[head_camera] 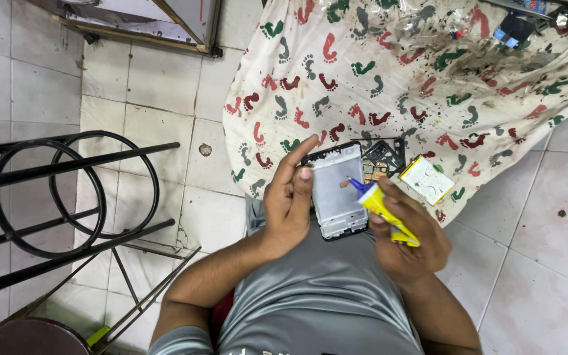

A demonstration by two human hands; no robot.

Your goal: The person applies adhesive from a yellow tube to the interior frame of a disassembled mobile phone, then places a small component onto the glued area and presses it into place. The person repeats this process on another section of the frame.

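Yellow glue tube point(389, 213) gripped in right hand point(407, 240) | left hand point(288, 200) steadies phone frame point(336, 190) | risk: over-squeeze, glue smears frame.

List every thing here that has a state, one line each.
phone frame: opened, inner side up, held by left hand
glue tube: uncapped, nozzle over the frame, gripped by right hand
circuit board: exposed, lying on cloth
battery: removed, lying on cloth
cloth: spread, stained
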